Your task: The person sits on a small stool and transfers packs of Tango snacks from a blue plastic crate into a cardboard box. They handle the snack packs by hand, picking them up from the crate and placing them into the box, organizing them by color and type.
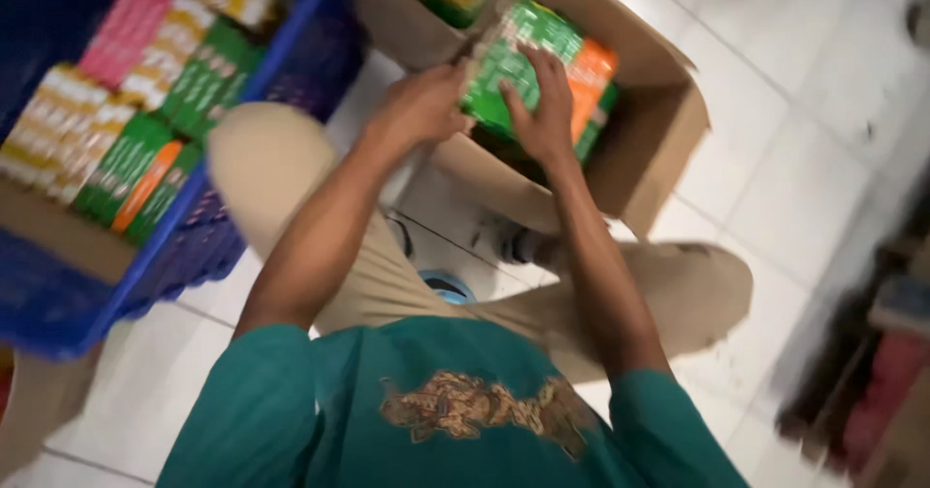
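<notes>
Two hands, left hand (421, 105) and right hand (540, 105), gripped a green printed packet bundle (504, 66) above the open brown cardboard box (649, 149), beside orange packets (591, 76).

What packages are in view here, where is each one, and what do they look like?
Green packs: flat bundle under both hands, in the cardboard box.
Orange pack: just right of the green ones, same box.
Blue crate: at left, holding rows of pink, yellow-white, green and orange packets.
</notes>
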